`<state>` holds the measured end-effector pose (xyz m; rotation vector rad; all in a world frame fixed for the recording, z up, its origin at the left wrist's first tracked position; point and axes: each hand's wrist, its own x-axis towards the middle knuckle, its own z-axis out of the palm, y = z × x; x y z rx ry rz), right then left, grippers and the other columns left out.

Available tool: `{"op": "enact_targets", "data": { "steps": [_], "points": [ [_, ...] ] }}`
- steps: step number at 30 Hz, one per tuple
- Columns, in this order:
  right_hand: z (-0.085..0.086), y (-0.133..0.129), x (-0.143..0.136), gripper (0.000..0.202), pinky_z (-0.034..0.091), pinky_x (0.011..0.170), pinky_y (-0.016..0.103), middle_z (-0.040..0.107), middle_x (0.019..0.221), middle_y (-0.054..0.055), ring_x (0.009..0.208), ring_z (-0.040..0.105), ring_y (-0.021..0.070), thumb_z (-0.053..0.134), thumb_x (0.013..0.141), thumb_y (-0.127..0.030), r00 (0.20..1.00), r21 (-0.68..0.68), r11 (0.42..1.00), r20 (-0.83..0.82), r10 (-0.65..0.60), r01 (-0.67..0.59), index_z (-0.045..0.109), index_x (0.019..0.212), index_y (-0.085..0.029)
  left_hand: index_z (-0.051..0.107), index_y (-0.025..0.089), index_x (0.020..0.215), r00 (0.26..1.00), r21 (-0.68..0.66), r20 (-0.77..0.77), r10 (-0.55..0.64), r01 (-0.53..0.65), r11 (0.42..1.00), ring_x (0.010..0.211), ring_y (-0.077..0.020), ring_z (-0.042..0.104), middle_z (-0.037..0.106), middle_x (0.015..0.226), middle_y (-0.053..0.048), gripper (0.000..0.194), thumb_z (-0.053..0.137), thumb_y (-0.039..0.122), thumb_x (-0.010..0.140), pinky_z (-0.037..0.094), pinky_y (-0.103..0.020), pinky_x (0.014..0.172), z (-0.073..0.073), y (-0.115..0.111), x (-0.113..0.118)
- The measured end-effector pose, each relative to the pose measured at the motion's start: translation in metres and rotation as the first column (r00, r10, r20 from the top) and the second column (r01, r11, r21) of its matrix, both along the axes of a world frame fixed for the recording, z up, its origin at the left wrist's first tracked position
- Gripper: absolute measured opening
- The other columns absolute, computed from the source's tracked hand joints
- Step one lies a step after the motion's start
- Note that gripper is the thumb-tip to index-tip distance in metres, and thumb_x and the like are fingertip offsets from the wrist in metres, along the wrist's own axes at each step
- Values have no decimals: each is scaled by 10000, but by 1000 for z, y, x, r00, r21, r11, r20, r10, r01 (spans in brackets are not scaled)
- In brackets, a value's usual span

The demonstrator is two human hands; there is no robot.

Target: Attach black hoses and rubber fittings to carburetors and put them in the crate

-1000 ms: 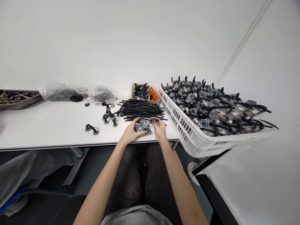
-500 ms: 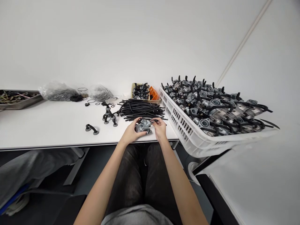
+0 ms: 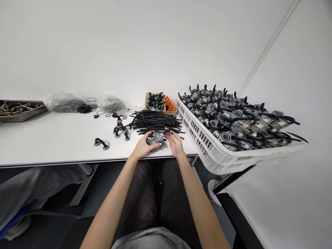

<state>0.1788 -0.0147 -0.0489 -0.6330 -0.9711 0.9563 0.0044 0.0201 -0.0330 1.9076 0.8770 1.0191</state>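
Note:
A silver metal carburetor (image 3: 157,137) is held near the table's front edge. My left hand (image 3: 143,146) is closed around its left side, thumb across the front. At its upper right sticks out a short black rubber hose (image 3: 165,131). My right hand (image 3: 175,142) has its fingertips at the end of this hose, in a pinch that partly hides it. Just beyond both hands lies a pile of long black hoses (image 3: 155,121). To the left on the table, several bent black rubber pipes with grey flanges (image 3: 120,128) stand together, and another such pipe (image 3: 102,143) lies apart.
A white plastic crate (image 3: 204,147) heaped with carburetors stands close on the right. Behind the hoses are a yellow tray (image 3: 147,98) of small parts and an orange container (image 3: 169,103). Plastic bags (image 3: 63,101) and a metal tray (image 3: 28,114) are farther left on the white table (image 3: 64,138).
The carburetor has turned a little and shifted slightly left in my left hand. My right hand has moved slightly left, its fingers straighter at the short hose.

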Motion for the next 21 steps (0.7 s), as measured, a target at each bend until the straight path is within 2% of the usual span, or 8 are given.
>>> {"op": "enact_targets", "data": {
  "steps": [4,8,12,19,21],
  "points": [
    [0,0,-1,389,473,953,400,720,1162,82,1085,639,267,700,749,-440,998,-15,998,43,56,-55,736,1069,-221,633,140,1133,999,-83,46,19,-15,996,1021,-313,644,714,1087,-123,692,817,485,563,463,-436,945,-2,2,-1],
    [1,-1,-1,487,460,985,397,706,1200,68,1118,630,264,732,714,-446,994,-13,996,74,84,-83,704,1156,-243,644,136,1087,989,-154,136,57,-36,987,1032,-323,634,718,1062,-124,682,848,452,519,454,-449,952,-3,3,-4],
    [1,-2,1,574,449,1008,385,684,1237,72,1103,639,244,702,734,-472,993,-13,997,86,81,-80,639,1260,-252,657,150,1036,963,-223,263,65,-5,975,995,-310,648,715,1057,-123,574,830,448,577,471,-436,928,-5,7,-8],
    [0,-2,2,529,442,1026,400,687,1225,102,1103,644,256,668,758,-497,994,-18,998,92,56,-54,665,1208,-218,616,152,996,863,-333,495,103,79,940,867,-214,666,703,961,-78,413,758,403,701,512,-425,857,-15,14,-13],
    [0,-2,2,507,446,1023,409,691,1218,103,1096,649,259,659,765,-496,995,-16,999,94,46,-44,673,1189,-218,608,152,988,838,-359,532,119,96,928,854,-206,666,700,942,-63,418,780,372,677,512,-420,854,-15,13,-12]
  ]
}}
